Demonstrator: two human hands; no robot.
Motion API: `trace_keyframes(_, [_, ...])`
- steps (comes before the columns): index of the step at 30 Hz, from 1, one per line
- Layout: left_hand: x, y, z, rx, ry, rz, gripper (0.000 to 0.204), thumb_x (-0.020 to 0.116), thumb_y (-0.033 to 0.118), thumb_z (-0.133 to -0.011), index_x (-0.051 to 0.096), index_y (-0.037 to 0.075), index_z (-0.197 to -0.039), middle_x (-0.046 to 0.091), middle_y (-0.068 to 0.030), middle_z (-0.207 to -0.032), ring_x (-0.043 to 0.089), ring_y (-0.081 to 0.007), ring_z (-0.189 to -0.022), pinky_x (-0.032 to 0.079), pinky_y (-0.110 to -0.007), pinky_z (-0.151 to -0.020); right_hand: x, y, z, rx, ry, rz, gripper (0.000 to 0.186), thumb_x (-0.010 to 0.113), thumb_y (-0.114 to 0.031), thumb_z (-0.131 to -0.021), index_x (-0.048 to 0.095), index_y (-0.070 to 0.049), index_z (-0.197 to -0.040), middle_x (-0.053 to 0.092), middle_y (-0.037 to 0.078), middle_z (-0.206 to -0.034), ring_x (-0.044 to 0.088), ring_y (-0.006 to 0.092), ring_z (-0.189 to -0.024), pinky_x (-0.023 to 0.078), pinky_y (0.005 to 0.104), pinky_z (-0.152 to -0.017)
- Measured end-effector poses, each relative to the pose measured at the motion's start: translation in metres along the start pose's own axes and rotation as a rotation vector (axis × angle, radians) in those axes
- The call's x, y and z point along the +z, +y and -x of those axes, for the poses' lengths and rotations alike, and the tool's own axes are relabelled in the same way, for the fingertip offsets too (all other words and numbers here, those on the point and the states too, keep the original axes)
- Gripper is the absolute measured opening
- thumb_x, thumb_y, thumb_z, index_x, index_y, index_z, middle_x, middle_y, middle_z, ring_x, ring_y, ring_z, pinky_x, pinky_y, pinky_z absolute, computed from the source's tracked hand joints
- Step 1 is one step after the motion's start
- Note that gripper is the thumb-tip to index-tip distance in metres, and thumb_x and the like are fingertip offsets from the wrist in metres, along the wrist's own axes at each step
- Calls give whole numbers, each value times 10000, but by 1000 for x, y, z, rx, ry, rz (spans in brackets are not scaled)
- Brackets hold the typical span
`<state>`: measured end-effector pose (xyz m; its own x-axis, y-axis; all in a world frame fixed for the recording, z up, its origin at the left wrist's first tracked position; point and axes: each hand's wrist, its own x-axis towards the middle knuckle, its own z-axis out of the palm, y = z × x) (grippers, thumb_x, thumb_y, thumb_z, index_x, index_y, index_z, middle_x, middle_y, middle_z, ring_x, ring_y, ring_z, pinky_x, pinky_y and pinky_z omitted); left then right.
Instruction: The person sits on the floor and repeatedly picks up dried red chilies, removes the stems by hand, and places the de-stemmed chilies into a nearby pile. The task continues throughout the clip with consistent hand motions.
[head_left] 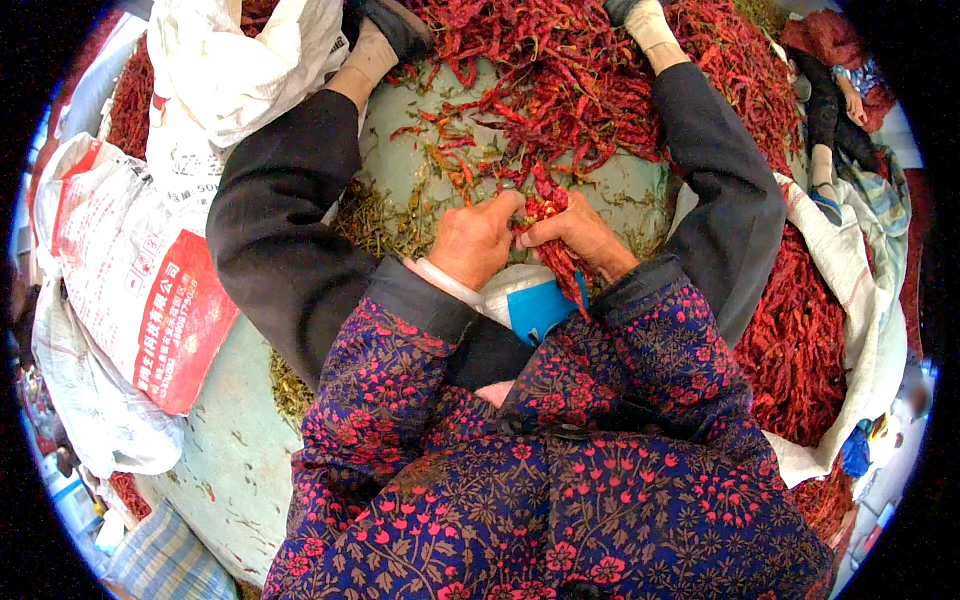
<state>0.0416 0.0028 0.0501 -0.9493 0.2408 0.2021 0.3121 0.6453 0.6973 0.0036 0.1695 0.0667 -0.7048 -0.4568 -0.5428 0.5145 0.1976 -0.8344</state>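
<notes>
Both hands working a bunch of dried red chillies over the lap

The left hand (478, 243) and right hand (580, 232) pinch the chilli bunch (548, 212) between fingertips, just before the big chilli pile (570, 80); best to grip near the stems, letting bits fall on the green mat (400, 160)

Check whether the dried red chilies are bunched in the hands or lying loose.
Bunched: both the left hand and right hand pinch a small cluster of chilies.

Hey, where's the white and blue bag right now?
In the head view, the white and blue bag sits at centre in the person's lap, just below the left hand and right hand, which pinch dried red chilies above it.
</notes>
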Motion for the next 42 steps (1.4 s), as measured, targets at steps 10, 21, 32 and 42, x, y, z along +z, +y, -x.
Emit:
trace_keyframes(10, [17,-10,-3,-209,198,-17,298,532,27,-684,554,92,-974,599,-183,-708,593,-364,-666,473,-438,-614,10,15,-14,-151,94,-141,112,644,-39,-606,591,-22,-703,589,42,-607,536,124,-505,423,250,-486])
trace_keyframes(21, [3,-19,-5,-538,-3,526,227,518,11,-736,597,17,-949,580,-63,-642,537,-146,-481,429,-282,-447,4,4,-6,-106,-21,-203,137,632,-43,-639,599,6,-762,620,89,-663,557,145,-517,440,259,-490])
trace_keyframes(32, [-5,-16,1,-93,-39,60,158,537,87,-749,582,41,-893,585,-190,-778,578,-363,-750,451,-418,-633,4,2,-2,-192,70,-62,175,667,-28,-652,619,-4,-818,614,41,-694,558,119,-557,445,252,-529])
trace_keyframes(42, [8,-4,6,-49,24,-304,77,527,102,-729,492,34,-736,585,-164,-739,574,-357,-614,445,-472,-547,5,5,-4,-92,46,53,112,669,-63,-584,612,-20,-669,587,37,-595,535,113,-522,404,257,-487])
